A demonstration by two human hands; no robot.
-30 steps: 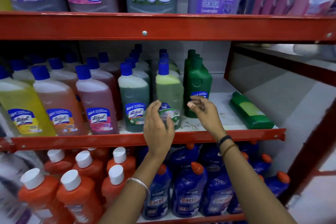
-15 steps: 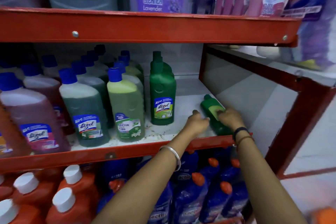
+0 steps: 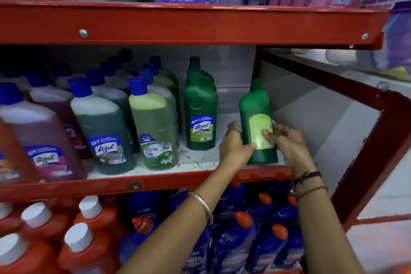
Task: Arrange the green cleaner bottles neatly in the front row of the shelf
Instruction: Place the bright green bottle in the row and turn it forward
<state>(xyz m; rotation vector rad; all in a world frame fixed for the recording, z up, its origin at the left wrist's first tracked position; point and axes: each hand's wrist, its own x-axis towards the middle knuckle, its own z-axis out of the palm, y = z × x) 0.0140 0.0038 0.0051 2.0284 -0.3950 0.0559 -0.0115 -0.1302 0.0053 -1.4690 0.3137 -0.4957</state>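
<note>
Raised from lying flat, green bottle (image 3: 259,122) stands upright, long axis vertical, my left hand (image 3: 235,145) and right hand (image 3: 287,143) fingers (image 3: 266,133) gripping it between them, right of the Lizol bottle (image 3: 200,115).

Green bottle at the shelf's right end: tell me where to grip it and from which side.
Grip the green bottle round its wide lower body, from the open front, one palm per side, as the left hand and right hand do. Its neck is narrow and farther back.

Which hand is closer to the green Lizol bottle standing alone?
Left. The left hand sits just right of the Lizol bottle; the right hand is farther right.
</note>
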